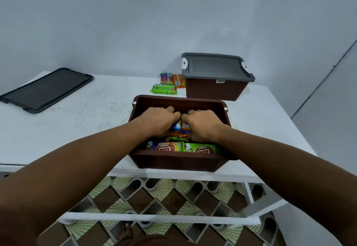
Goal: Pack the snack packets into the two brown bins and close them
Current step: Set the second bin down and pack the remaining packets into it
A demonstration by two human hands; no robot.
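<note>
The step in hand is packing. Both hands are down inside the near brown bin (pixel 179 158), which stands open at the front edge of the worktop (pixel 87 114). The left hand (pixel 158 122) and right hand (pixel 202 126) close in from either side on a bundle of packets (pixel 179 129) in the middle of the bin. The left fingers (pixel 171 109) and right fingers (pixel 191 112) curl over the bundle's far end and almost meet there. The thumbs seem to clamp the near end, though the hands hide most of that grip. Two more packets (pixel 164 146) lie flat along the bin's front wall, just beside the bundle.

Behind, the far brown bin (pixel 214 89) already wears its grey lid (pixel 214 66). Just left of it, three loose packets (pixel 164 89) lie on the worktop. The spare lid (pixel 46 89) rests well apart at the worktop's left end.

As I judge it, the next move is to settle the bundle down level and let go. Then the three loose packets need fetching, and the spare lid goes on last. The bundle must sit below the rim, or the lid will not seat.
</note>
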